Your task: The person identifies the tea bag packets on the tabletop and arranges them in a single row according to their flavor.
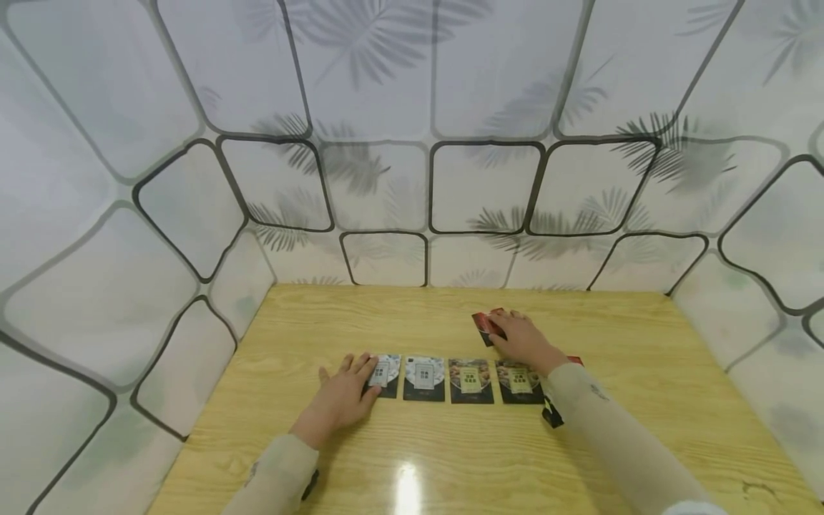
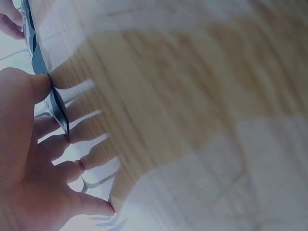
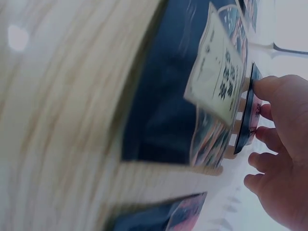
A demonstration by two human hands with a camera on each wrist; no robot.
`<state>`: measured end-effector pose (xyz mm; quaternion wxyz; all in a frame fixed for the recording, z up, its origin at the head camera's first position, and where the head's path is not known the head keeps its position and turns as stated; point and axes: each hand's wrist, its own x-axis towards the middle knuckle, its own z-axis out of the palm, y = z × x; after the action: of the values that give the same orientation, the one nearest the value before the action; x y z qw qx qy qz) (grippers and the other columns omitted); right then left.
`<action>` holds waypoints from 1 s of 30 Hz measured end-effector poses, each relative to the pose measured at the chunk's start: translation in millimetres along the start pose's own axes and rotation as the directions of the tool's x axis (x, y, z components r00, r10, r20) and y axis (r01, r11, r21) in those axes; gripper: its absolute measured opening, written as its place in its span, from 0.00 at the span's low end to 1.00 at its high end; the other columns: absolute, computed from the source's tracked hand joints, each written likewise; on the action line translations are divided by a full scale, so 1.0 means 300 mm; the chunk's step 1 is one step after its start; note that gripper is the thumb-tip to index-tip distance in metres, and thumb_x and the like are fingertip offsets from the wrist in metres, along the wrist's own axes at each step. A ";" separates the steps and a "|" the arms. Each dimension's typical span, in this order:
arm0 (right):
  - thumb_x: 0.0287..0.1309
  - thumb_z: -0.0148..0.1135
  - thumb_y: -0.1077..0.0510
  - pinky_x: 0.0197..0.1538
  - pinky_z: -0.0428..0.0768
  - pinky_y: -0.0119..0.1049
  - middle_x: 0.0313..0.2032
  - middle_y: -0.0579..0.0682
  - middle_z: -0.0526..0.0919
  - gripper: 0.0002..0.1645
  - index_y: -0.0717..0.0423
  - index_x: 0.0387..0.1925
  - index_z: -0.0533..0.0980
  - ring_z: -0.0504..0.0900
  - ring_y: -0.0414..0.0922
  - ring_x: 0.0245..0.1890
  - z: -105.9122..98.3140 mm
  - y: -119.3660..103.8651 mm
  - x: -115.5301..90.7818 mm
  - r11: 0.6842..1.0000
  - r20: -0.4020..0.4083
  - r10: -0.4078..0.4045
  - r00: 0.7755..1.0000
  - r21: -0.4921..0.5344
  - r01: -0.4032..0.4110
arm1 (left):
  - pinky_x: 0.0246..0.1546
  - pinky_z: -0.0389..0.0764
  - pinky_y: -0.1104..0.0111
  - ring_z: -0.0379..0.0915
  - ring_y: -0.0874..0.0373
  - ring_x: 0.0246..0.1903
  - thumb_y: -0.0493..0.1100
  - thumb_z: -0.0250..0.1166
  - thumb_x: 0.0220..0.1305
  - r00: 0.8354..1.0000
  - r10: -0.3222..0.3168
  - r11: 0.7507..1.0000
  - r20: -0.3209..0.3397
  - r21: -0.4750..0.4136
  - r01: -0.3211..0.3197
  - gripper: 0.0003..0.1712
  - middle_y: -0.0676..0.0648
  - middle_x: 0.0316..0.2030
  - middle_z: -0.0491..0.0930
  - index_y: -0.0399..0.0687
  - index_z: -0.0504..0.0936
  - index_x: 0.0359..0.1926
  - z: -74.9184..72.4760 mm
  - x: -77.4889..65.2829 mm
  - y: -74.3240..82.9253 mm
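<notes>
Two white-and-black packets and two brown-and-black packets lie in a row on the wooden table [image 1: 412, 322]. My left hand [image 1: 344, 393] rests with spread fingers at the leftmost white-and-black packet [image 1: 390, 383], covering its left side. Beside it lies the second white packet [image 1: 425, 379], then the brown packets [image 1: 471, 381] with pale yellow-green labels. Behind the row's right end, my right hand [image 1: 521, 340] holds a red-and-black packet [image 1: 481, 329], turned at an angle. In the right wrist view, the thumb is at one end of this packet [image 3: 248, 115] and fingers are along it.
Another red-and-black packet [image 3: 163, 216] lies right of the row, mostly hidden by the right sleeve [image 1: 605, 415] in the head view. A patterned white wall covering [image 1: 476, 186] closes off the table's back and sides.
</notes>
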<state>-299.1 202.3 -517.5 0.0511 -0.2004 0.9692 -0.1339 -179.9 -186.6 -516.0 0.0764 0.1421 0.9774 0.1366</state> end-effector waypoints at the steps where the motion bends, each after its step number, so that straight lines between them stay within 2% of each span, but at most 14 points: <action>1: 0.78 0.57 0.49 0.76 0.58 0.73 0.74 0.71 0.69 0.36 0.62 0.78 0.65 0.60 0.75 0.76 0.000 0.006 -0.004 1.000 0.001 0.006 1.000 0.008 -0.006 | 0.65 0.51 0.17 0.52 0.33 0.81 0.57 0.54 0.81 1.000 -0.002 1.000 0.002 0.004 0.002 0.36 0.41 0.81 0.62 0.49 0.63 0.82 0.001 0.001 -0.001; 9: 0.78 0.57 0.51 0.73 0.60 0.74 0.73 0.73 0.69 0.35 0.64 0.77 0.66 0.60 0.78 0.75 -0.013 0.065 -0.048 1.000 -0.017 0.021 1.000 0.012 -0.021 | 0.65 0.50 0.16 0.53 0.32 0.80 0.57 0.55 0.81 1.000 0.005 1.000 0.001 -0.007 -0.005 0.36 0.40 0.81 0.62 0.48 0.63 0.81 -0.002 -0.009 0.011; 19: 0.77 0.59 0.53 0.67 0.70 0.73 0.69 0.74 0.74 0.34 0.66 0.76 0.67 0.64 0.80 0.71 -0.055 0.135 -0.094 0.999 -0.053 0.041 0.998 0.033 -0.039 | 0.65 0.51 0.17 0.54 0.33 0.80 0.56 0.55 0.81 1.000 -0.001 1.000 -0.010 0.000 0.001 0.36 0.40 0.80 0.62 0.47 0.63 0.81 -0.009 -0.013 0.011; 30: 0.76 0.58 0.54 0.66 0.69 0.75 0.67 0.76 0.74 0.34 0.69 0.74 0.67 0.63 0.82 0.69 -0.070 0.234 -0.135 0.995 -0.078 0.075 0.994 0.070 -0.069 | 0.65 0.52 0.17 0.53 0.33 0.80 0.57 0.54 0.81 1.000 -0.002 1.000 -0.003 0.014 0.003 0.36 0.41 0.81 0.62 0.48 0.62 0.82 0.003 -0.005 0.003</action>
<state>-291.6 285.8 -515.1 0.0234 -0.1578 0.9720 -0.1724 -178.0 -185.9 -516.4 0.0740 0.1412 0.9786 0.1299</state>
